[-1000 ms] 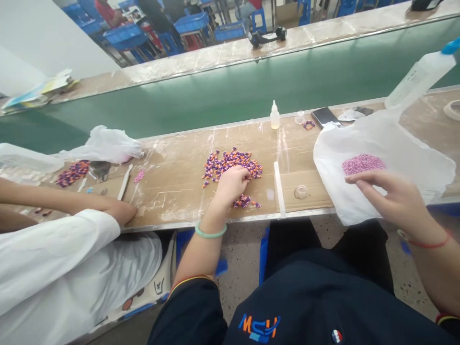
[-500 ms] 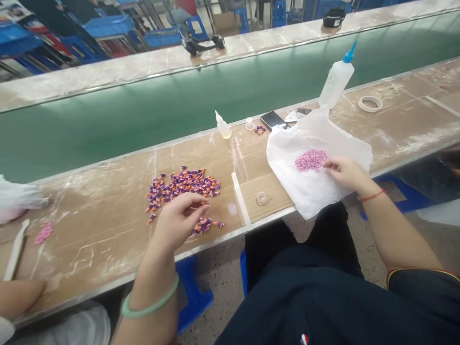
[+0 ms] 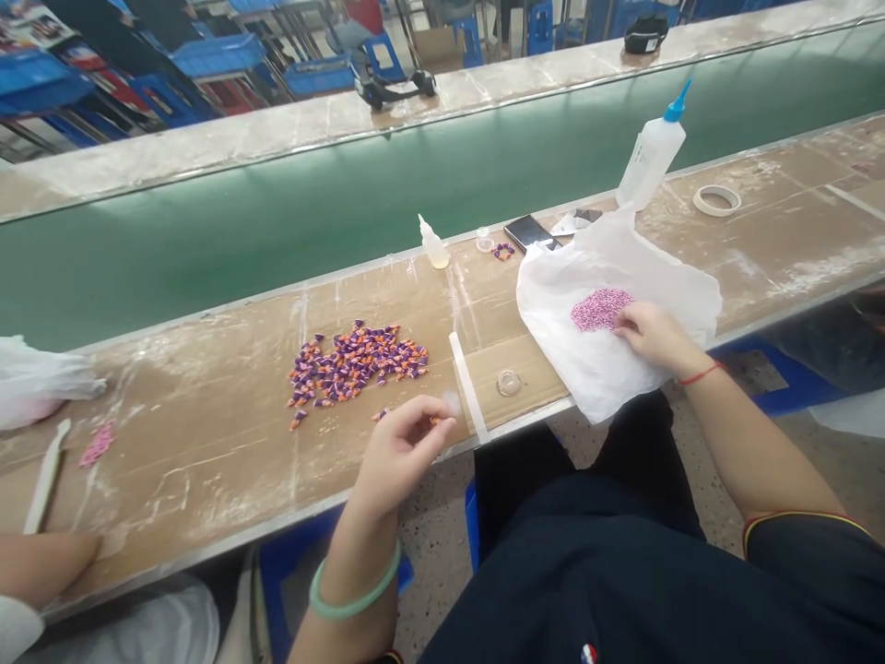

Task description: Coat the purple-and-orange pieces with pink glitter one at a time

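Note:
My left hand [image 3: 407,452] hovers low over the front of the cardboard-topped bench, thumb and forefinger pinched together; whatever lies between the tips is too small to make out. Behind it spreads a pile of small purple-and-orange pieces [image 3: 356,361], and a few more peek out beside its fingers. My right hand [image 3: 654,337] is at the near right edge of a heap of tiny pink bits [image 3: 600,309] on a white plastic sheet [image 3: 601,373]. Its fingertips are closed in a pinch, and I cannot see what they hold. A clear round ring-shaped piece [image 3: 508,383] lies between my hands.
A white strip [image 3: 468,387] lies beside the ring. Along the back stand a small dropper bottle [image 3: 433,244], a ring of purple pieces [image 3: 503,251], a phone [image 3: 529,232] and a large blue-tipped bottle [image 3: 651,161]. A tape roll [image 3: 716,200] lies right; another person's arm [image 3: 48,567] rests left.
My left hand has moved right, away from the main purple-and-orange pile and toward the white strip. My right hand has shifted slightly left at the pink heap, still pinched.

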Action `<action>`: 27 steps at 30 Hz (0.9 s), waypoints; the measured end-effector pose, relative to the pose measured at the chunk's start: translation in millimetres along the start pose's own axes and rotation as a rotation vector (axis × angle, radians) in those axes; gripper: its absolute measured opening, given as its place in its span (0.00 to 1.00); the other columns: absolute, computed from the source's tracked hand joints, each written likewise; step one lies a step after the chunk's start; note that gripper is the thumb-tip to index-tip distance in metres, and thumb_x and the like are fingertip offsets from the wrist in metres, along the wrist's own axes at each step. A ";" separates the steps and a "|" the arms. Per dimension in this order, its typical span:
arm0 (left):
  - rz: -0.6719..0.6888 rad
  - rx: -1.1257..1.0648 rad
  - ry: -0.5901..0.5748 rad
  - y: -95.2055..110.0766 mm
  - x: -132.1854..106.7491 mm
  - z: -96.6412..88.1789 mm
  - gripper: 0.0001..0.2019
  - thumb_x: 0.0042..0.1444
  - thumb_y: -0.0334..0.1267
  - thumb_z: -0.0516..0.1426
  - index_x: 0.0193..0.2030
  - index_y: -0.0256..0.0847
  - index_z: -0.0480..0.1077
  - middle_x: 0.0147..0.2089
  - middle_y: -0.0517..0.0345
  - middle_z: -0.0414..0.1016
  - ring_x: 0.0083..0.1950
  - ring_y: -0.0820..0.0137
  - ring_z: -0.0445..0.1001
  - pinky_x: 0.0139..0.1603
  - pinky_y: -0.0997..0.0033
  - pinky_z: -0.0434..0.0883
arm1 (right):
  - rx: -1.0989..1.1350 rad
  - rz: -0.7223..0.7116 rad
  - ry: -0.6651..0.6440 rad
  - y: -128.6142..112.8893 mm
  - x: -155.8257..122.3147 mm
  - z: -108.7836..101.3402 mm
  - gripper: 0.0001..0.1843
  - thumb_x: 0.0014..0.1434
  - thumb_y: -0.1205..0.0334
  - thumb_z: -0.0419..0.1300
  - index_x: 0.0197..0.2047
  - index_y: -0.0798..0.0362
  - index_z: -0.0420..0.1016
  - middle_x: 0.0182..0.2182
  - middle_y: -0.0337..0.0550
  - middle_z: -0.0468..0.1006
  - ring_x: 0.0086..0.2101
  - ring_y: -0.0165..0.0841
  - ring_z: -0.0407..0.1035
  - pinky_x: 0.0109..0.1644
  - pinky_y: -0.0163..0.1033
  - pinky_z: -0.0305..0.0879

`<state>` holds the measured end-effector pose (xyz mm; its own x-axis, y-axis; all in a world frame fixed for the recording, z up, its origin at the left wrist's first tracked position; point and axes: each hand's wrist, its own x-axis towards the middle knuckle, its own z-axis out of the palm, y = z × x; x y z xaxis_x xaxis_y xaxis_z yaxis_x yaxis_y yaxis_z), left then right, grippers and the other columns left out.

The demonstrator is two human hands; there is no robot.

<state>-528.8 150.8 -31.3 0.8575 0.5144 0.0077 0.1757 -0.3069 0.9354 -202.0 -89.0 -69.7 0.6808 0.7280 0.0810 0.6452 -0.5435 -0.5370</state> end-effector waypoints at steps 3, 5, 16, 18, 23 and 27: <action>0.006 -0.085 -0.025 0.4 -1.8 9.6 0.07 0.55 0.39 0.62 0.30 0.40 0.73 0.23 0.61 0.70 0.22 0.74 0.66 0.23 0.75 0.64 | 0.066 0.037 0.062 -0.7 -3.0 -1.0 0.04 0.54 0.63 0.57 0.29 0.52 0.71 0.30 0.47 0.77 0.33 0.38 0.69 0.41 0.45 0.63; 0.002 -0.129 -0.026 -0.2 -2.4 15.9 0.08 0.56 0.40 0.63 0.31 0.40 0.73 0.23 0.61 0.69 0.22 0.74 0.66 0.23 0.75 0.64 | 0.129 0.067 0.099 0.4 -3.8 -0.9 0.04 0.54 0.62 0.58 0.31 0.52 0.72 0.31 0.47 0.79 0.33 0.38 0.71 0.43 0.46 0.65; -0.035 -0.280 -0.035 -9.6 -5.0 34.1 0.12 0.58 0.46 0.63 0.33 0.39 0.73 0.25 0.61 0.69 0.23 0.75 0.66 0.25 0.75 0.65 | 0.713 0.205 0.092 -13.0 -11.9 -4.4 0.24 0.48 0.41 0.70 0.38 0.51 0.73 0.33 0.46 0.82 0.37 0.38 0.79 0.43 0.45 0.76; -0.046 -0.305 -0.032 -10.6 -4.5 35.7 0.12 0.58 0.46 0.63 0.33 0.39 0.73 0.25 0.61 0.69 0.23 0.75 0.67 0.25 0.75 0.65 | 0.875 0.236 0.067 -22.1 -17.0 -6.8 0.25 0.43 0.43 0.74 0.37 0.51 0.74 0.32 0.44 0.81 0.36 0.38 0.78 0.43 0.45 0.76; -0.049 -0.402 -0.029 -3.4 1.1 46.1 0.12 0.57 0.46 0.64 0.32 0.39 0.73 0.23 0.62 0.69 0.22 0.76 0.66 0.24 0.76 0.64 | 1.057 0.202 -0.044 -51.1 -32.3 -8.2 0.24 0.45 0.43 0.74 0.34 0.49 0.71 0.27 0.38 0.78 0.30 0.33 0.75 0.35 0.41 0.73; 0.005 -0.467 -0.095 22.1 10.9 64.8 0.13 0.56 0.46 0.64 0.30 0.39 0.72 0.21 0.63 0.68 0.20 0.77 0.64 0.23 0.75 0.63 | 1.167 0.064 -0.120 -81.4 -43.5 -3.6 0.20 0.52 0.46 0.71 0.32 0.49 0.68 0.26 0.35 0.72 0.28 0.29 0.69 0.32 0.37 0.69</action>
<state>-484.2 97.8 -33.4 0.9018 0.4321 0.0006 -0.0459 0.0945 0.9945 -282.9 -77.9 -26.5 0.6232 0.7818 -0.0201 -0.1404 0.0866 -0.9863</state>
